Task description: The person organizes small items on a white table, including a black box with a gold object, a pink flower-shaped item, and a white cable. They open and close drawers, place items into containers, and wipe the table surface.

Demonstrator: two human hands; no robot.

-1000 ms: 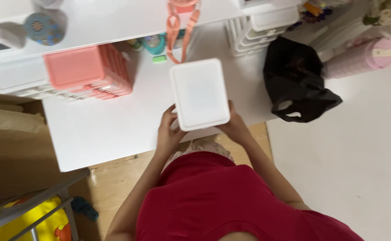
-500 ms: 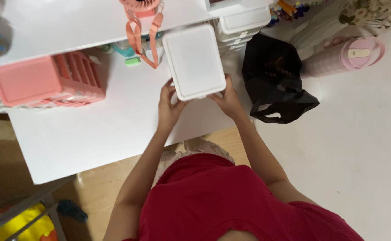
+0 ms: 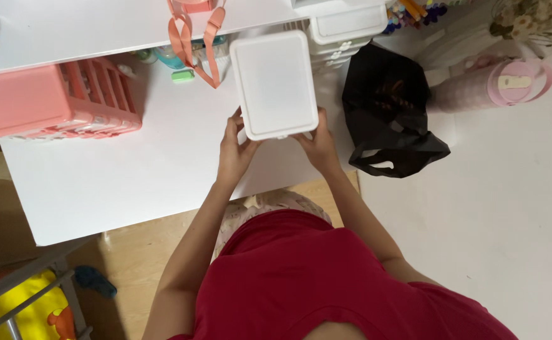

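Head view: a white lidded box [image 3: 274,83] is held above the white bench [image 3: 125,170], clamped at its near corners by the left hand [image 3: 233,148] and the right hand [image 3: 314,143]. Its lid is shut, so its contents cannot be seen. A pink slatted crate [image 3: 49,99] stands far left. Orange straps [image 3: 194,38] hang just left of the box; white stacked drawers [image 3: 345,28] sit behind it. A black bag [image 3: 386,107] lies right, a pink bottle [image 3: 493,85] beyond.

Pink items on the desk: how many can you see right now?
3. A pink slatted crate at the desk's left, a pink strap hanging from the shelf, a pink tumbler lying far right. Others may be hidden under the shelf.
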